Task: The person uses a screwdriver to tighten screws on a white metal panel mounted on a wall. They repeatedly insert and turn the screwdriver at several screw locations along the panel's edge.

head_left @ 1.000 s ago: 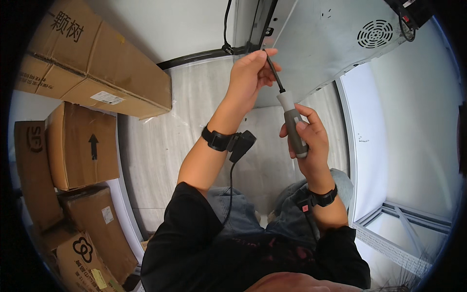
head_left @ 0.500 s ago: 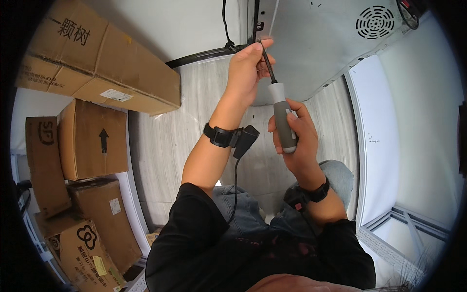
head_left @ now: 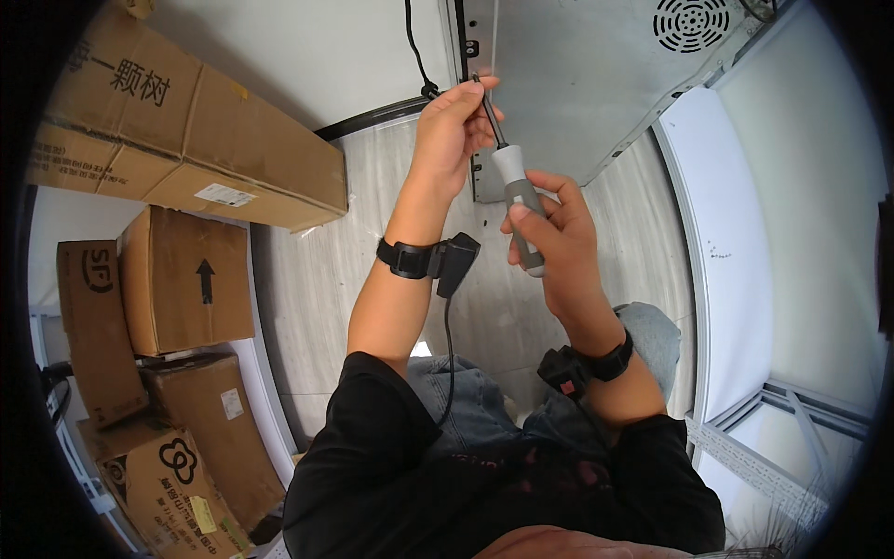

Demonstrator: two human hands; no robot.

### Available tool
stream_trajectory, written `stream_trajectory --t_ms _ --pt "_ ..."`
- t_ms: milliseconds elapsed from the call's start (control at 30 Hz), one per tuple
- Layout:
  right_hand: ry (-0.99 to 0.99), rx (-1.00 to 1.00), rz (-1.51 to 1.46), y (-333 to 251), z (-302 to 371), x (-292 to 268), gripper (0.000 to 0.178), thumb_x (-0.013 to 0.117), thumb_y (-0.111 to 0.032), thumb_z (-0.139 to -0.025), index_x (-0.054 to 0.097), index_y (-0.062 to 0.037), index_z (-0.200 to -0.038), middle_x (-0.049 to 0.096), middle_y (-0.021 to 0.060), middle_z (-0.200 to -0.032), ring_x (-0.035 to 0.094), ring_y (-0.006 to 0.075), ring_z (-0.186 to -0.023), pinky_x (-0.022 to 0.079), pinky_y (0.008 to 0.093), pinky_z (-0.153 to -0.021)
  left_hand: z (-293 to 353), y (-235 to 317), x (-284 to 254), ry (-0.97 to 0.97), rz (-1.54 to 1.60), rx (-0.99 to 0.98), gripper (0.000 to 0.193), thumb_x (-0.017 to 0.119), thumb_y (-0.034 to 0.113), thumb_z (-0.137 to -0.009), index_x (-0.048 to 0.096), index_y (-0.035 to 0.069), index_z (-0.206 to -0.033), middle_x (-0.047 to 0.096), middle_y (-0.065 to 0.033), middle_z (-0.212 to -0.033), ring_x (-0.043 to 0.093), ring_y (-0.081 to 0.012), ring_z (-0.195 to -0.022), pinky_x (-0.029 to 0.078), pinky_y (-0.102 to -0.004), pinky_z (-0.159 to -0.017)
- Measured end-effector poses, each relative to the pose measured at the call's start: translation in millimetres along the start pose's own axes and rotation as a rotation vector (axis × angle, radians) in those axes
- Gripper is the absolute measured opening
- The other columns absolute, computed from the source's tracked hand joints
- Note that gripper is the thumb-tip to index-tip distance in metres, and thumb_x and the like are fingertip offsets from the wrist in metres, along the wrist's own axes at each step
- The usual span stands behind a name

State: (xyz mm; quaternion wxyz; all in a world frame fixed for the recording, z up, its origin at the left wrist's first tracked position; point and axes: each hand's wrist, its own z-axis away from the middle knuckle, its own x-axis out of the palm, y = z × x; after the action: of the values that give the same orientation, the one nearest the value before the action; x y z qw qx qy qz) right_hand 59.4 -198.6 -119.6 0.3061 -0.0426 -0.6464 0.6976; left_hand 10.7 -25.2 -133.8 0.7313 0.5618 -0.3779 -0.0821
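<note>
In my right hand point(head_left: 556, 228) is a screwdriver point(head_left: 523, 210) with a grey handle, a white collar and a dark metal shaft. The right fingers wrap round the handle, thumb along its side. My left hand point(head_left: 452, 130) pinches with thumb and forefinger at the shaft's tip end; whether a small screw is there too, I cannot tell. The other left fingers curl loosely beside the shaft. The tip points up at the edge of a grey metal panel point(head_left: 577, 102), near a small black fitting point(head_left: 472, 48) with holes.
Cardboard boxes point(head_left: 270, 154) stand at the left, several more stacked below them. A black cable point(head_left: 415, 47) hangs beside the panel's left edge. Round vent slots point(head_left: 690, 20) are at the panel's top right. A white ledge point(head_left: 722, 252) and metal framing point(head_left: 773, 447) line the right.
The panel and both hands appear farther left in the picture, while the boxes sit slightly lower. The screwdriver has turned a little in my right hand, whose thumb has shifted on the handle.
</note>
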Motion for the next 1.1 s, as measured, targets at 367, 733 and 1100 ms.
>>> stream_trajectory --t_ms 367,733,1100 --pt "-0.317 0.308 -0.276 -8.1 -2.3 -11.6 0.066 0.058 -0.016 -0.084 0.025 -0.0039 -0.139 0.057 0.0156 -0.102 0.067 0.0253 -0.083 0.056 0.0333 -0.058 -5.9 -1.2 -11.8 -0.055 0.016 0.02 0.026 0.056 0.014 -0.092 0.059 0.0 -0.114 0.064 -0.005 -0.073 0.059 -0.0116 -0.056 0.05 -0.0225 -0.054" --pt "-0.293 0.232 0.348 5.7 -12.9 -6.0 0.064 0.072 -0.019 -0.077 0.038 0.002 -0.127 0.056 0.0105 -0.1 0.06 0.015 -0.075 0.053 0.0267 -0.053 -0.6 6.6 -8.1 -0.009 -0.253 0.018 0.029 0.058 0.015 -0.092 0.058 0.001 -0.117 0.063 -0.0026 -0.075 0.057 -0.0092 -0.058 0.046 -0.0212 -0.053" --pt "-0.46 0.308 -0.012 7.4 -22.1 -21.9 0.077 0.071 -0.016 -0.076 0.024 -0.0001 -0.135 0.056 0.0147 -0.109 0.061 0.0192 -0.088 0.056 0.0317 -0.063 -6.9 2.7 -17.9 -0.111 -0.14 0.025 0.03 0.056 0.011 -0.091 0.056 -0.002 -0.119 0.066 -0.005 -0.076 0.061 -0.0106 -0.059 0.047 -0.0211 -0.054"
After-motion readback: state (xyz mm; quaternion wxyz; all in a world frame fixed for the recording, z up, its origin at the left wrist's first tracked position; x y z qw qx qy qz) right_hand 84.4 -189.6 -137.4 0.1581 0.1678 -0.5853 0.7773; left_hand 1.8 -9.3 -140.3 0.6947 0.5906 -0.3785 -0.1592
